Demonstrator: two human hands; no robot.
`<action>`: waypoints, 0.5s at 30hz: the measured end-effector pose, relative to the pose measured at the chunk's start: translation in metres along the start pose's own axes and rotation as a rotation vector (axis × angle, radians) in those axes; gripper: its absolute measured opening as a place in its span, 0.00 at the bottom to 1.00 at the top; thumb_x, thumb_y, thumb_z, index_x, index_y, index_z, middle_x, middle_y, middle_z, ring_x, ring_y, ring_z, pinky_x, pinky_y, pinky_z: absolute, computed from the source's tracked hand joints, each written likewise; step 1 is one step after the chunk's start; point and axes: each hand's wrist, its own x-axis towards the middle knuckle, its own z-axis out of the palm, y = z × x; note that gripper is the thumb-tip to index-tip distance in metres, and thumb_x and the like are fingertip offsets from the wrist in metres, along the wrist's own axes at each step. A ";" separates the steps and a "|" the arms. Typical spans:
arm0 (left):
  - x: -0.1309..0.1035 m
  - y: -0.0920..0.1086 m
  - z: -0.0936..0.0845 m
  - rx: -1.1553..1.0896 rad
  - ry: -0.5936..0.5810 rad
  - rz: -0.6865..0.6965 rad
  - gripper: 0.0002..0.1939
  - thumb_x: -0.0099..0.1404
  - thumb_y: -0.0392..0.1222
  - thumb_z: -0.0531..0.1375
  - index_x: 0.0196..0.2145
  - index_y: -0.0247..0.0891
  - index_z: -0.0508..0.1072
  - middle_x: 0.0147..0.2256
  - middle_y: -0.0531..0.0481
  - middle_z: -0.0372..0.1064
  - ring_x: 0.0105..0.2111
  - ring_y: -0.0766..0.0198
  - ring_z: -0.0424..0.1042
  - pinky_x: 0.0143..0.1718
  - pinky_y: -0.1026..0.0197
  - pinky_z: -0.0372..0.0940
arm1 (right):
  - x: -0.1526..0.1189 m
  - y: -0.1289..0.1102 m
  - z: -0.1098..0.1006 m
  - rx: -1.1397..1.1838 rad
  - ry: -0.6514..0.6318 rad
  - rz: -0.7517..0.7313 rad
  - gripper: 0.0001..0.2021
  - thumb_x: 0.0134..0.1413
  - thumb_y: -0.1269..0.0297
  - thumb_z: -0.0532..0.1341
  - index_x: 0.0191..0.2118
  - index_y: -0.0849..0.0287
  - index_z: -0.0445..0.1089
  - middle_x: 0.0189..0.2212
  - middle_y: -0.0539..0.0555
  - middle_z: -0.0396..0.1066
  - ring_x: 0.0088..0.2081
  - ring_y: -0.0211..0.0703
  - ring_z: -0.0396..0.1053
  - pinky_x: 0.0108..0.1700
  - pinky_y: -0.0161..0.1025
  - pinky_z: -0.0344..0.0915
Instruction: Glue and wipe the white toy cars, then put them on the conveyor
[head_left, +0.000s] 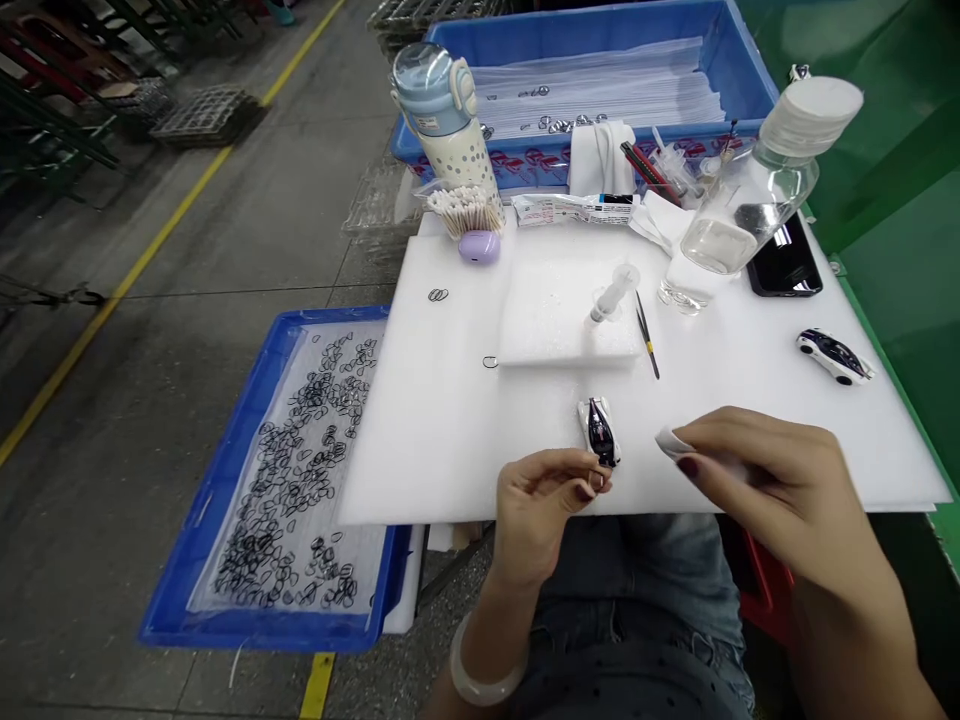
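My left hand (541, 505) is closed in a pinch at the table's front edge, holding what looks like a small thin ring (596, 480). Just beyond those fingertips lies a white and dark toy car (600, 430); whether they touch it I cannot tell. To the right, my right hand (772, 480) is raised and pinches a small piece of white cloth (671, 443) between thumb and fingers. A white foam block (562, 320) sits ahead of the hands, with a syringe (615, 293) on it. Tweezers (647, 335) lie beside the block.
Another toy car (834, 357), a phone (786, 258) and a tilted-looking clear bottle (739, 200) are at right. Cotton swabs (465, 208), a purple case (480, 247) and a drink bottle (450, 130) stand back left. Blue trays (262, 375) of thin loops flank the table.
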 end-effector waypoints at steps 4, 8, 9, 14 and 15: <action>-0.003 0.003 -0.008 0.661 0.106 0.329 0.06 0.59 0.37 0.70 0.36 0.44 0.83 0.33 0.50 0.81 0.33 0.61 0.79 0.37 0.60 0.75 | 0.002 0.016 0.018 0.087 -0.071 0.198 0.07 0.59 0.59 0.65 0.38 0.55 0.77 0.32 0.52 0.78 0.32 0.41 0.74 0.30 0.36 0.67; 0.002 0.000 -0.004 1.060 0.089 0.624 0.08 0.63 0.33 0.66 0.40 0.41 0.81 0.33 0.49 0.79 0.33 0.61 0.77 0.37 0.59 0.74 | 0.006 0.022 0.038 0.090 -0.039 0.210 0.08 0.61 0.60 0.63 0.38 0.57 0.78 0.31 0.52 0.78 0.32 0.41 0.74 0.32 0.36 0.67; 0.004 -0.002 -0.002 1.095 0.071 0.666 0.08 0.64 0.33 0.65 0.40 0.41 0.81 0.33 0.49 0.78 0.33 0.62 0.77 0.36 0.60 0.74 | 0.007 0.023 0.042 0.073 -0.027 0.198 0.07 0.60 0.61 0.63 0.38 0.57 0.78 0.31 0.52 0.77 0.32 0.41 0.74 0.32 0.36 0.67; 0.010 -0.009 0.001 1.143 -0.023 0.723 0.09 0.65 0.33 0.64 0.43 0.37 0.79 0.36 0.48 0.75 0.36 0.62 0.76 0.37 0.61 0.74 | 0.010 0.024 0.051 -0.025 -0.030 0.159 0.06 0.59 0.63 0.63 0.37 0.58 0.77 0.30 0.52 0.77 0.31 0.41 0.74 0.31 0.36 0.66; 0.010 -0.010 0.000 1.149 -0.030 0.722 0.09 0.66 0.34 0.64 0.44 0.37 0.79 0.37 0.48 0.75 0.36 0.62 0.75 0.37 0.61 0.74 | 0.010 0.025 0.051 -0.042 -0.038 0.158 0.06 0.59 0.64 0.63 0.38 0.58 0.77 0.30 0.52 0.77 0.31 0.41 0.74 0.30 0.36 0.66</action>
